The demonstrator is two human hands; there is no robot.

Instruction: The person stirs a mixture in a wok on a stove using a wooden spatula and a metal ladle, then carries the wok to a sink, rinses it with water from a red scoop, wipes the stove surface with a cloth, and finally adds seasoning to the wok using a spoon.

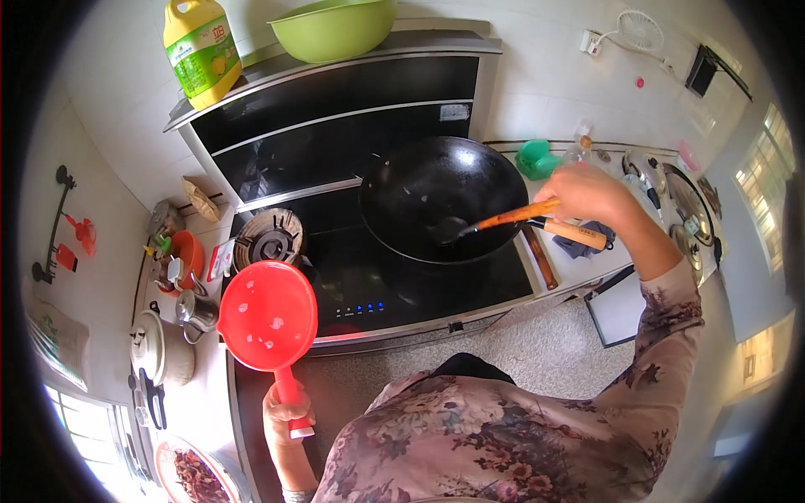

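My left hand (284, 412) grips the handle of a red plastic water dipper (267, 314), held level in front of the cooktop's left side. Several pale spots show inside its bowl; whether they are water I cannot tell. With my right hand (582, 195) I hold the wooden handle of a cooking ladle (516, 215). Its dark metal head rests low inside a large black wok (453, 182), which sits over the right side of the black glass cooktop (402, 289). The wok's pale wooden handle (575, 232) juts out to the right, under my right hand.
A bare gas burner (273, 242) is behind the dipper. At left stand a metal kettle (196, 309), a pressure cooker (160, 349) and an orange bowl (188, 254). A green basin (336, 28) and yellow jug (204, 56) top the hood. Pot lids (688, 201) lie right.
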